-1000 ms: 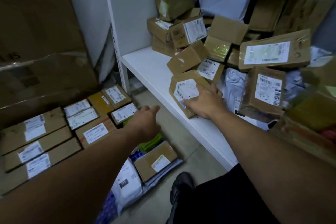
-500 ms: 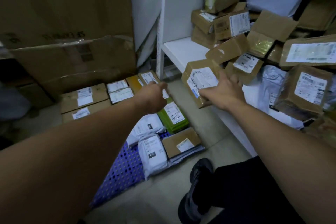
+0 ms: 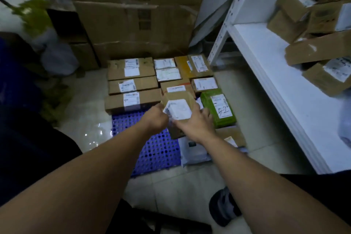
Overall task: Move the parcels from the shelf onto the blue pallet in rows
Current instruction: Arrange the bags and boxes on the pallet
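Head view: left hand [image 3: 154, 119] and right hand [image 3: 196, 126] half-cover the parcel [image 3: 179, 108].

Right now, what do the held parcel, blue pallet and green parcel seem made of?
Held parcel: matte brown cardboard, white paper label. Blue pallet: probably moulded plastic, uniform colour, grid of holes. Green parcel: green wrapping, paper or film; too blurred to tell.
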